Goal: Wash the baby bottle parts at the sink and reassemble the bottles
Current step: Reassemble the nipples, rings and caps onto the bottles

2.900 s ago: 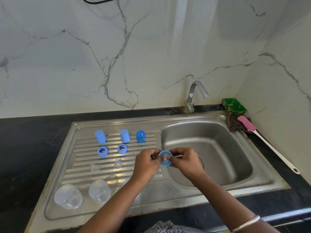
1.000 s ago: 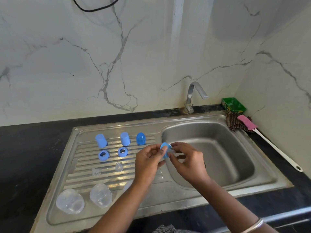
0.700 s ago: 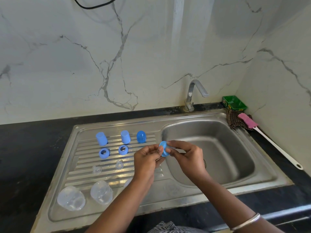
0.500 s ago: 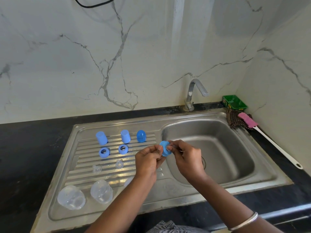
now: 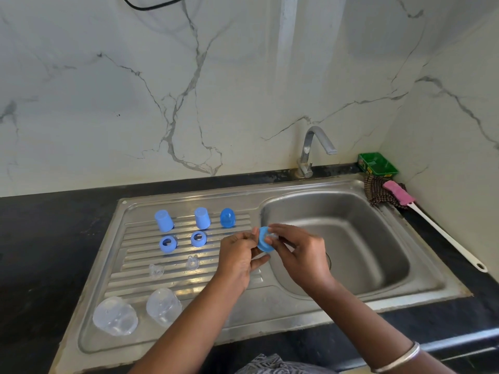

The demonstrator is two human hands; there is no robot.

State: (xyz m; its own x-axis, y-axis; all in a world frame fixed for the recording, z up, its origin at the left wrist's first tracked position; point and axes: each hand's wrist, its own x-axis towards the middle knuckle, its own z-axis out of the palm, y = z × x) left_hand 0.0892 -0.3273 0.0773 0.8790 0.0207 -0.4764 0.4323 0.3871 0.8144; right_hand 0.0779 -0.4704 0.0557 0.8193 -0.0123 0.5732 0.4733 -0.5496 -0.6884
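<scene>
A steel sink (image 5: 283, 314) is set in a dark counter (image 5: 40, 238), with the basin at the right, a ribbed draining board (image 5: 140, 268) at the left and a tap (image 5: 310, 152) at the back from which no water can be seen running. On the board the bottle parts lie in rows: two clear bottles (image 5: 115, 316) on their sides nearest the viewer, two clear teats (image 5: 192, 263) behind them, then two blue rings (image 5: 168, 243), then two pale blue caps (image 5: 164, 221) and one darker blue cap (image 5: 227, 217). By this layout, washing appears finished or nearly so, while reassembly has barely begun: no bottle yet carries ring, teat or cap. Over the basin's left edge both hands hold a third blue ring (image 5: 263, 240), turned on edge. The left hand (image 5: 240, 255) pinches its left side with curled fingertips; the right hand (image 5: 297, 255) pinches its right side, fingers curled, apparently working a clear teat into the opening, though the teat is barely visible. A cleaning brush (image 5: 432, 220) with a pink head lies at the far right.
</scene>
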